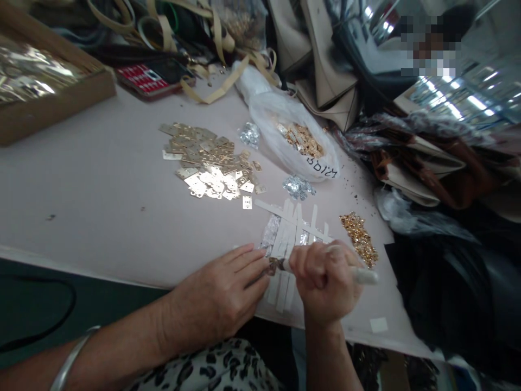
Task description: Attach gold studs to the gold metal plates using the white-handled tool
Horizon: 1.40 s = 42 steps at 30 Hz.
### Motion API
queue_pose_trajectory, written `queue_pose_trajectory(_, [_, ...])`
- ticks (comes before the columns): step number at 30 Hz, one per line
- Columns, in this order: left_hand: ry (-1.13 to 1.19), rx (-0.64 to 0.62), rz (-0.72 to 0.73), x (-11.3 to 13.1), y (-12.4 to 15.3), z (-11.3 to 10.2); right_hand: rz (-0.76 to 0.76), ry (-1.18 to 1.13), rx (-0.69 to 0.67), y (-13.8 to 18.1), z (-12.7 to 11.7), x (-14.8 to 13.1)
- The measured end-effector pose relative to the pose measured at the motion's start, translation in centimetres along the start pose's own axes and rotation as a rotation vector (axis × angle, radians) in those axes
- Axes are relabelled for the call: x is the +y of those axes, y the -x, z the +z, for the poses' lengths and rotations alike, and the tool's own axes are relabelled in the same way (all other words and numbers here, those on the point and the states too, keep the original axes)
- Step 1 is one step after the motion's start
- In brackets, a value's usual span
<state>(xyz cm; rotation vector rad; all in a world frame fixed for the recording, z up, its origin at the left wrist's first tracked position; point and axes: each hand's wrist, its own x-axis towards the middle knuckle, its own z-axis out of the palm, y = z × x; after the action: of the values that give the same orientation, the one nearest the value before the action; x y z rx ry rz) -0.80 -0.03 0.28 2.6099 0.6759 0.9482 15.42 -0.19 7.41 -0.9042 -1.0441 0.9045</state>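
My right hand (325, 277) is closed in a fist around a screwdriver (367, 276) with a pale handle. Its tip points left at a small metal fitting (273, 265), whose detail is blurred. From the other side, the fingers of my left hand (228, 288) are close together, with the fingertips holding the fitting against the work; the thumb is hidden. Under both hands lie white strips (285, 231), some crossing each other. Beyond them is a small heap of silver pieces (299, 187). Flat gold plates (211, 157) are piled farther left.
Gold pieces (360, 239) lie to the right. A plastic bag (297, 127) of gold parts sits at the back, near a red-and-black phone-like object (150, 79). A cardboard box (61, 100) stands at left; bags (443, 163) crowd the right. Another person is in the background.
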Motion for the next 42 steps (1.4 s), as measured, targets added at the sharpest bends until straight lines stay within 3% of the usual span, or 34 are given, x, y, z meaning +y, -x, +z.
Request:
queue_pose_trajectory(4, [0.009, 0.001, 0.002, 0.2, 0.2, 0.0, -0.11, 0.068, 0.051, 0.7, 0.4, 0.0])
queue_pose_trajectory(9, [0.039, -0.011, 0.002, 0.2, -0.5, -0.7, 0.043, 0.112, 0.013, 1.7, -0.1, 2.5])
queue_pose_trajectory(13, [-0.019, -0.099, 0.054, -0.5, -1.7, -0.9, 0.007, -0.042, 0.017, 1.2, -1.6, 0.9])
queue_pose_trajectory(19, [-0.136, -0.235, 0.169, -1.5, -4.0, -0.3, -0.014, -0.053, 0.089, 2.6, -3.5, -0.9])
queue_pose_trajectory(24, [-0.272, -0.127, 0.05, 1.4, -3.9, 0.8, -0.057, -0.076, 0.188, 3.4, -4.6, -0.4])
queue_pose_trajectory(29, [-0.154, -0.066, -0.12, 4.5, -2.3, 1.2, -0.054, -0.152, 0.285, 3.2, -5.2, -0.2])
queue_pose_trajectory(34, [-0.092, -0.018, 0.005, 3.2, -1.2, 0.6, 0.033, -0.272, 0.394, 2.4, -5.8, 0.4])
queue_pose_trajectory(37, [-0.111, -0.065, 0.073, 2.0, -1.0, 0.6, 0.131, -0.346, 0.452, 1.5, -5.9, 1.2])
queue_pose_trajectory(42, [-0.115, -0.102, 0.056, 1.6, -0.9, 1.1, 0.225, -0.398, 0.504, 0.6, -5.7, 2.4])
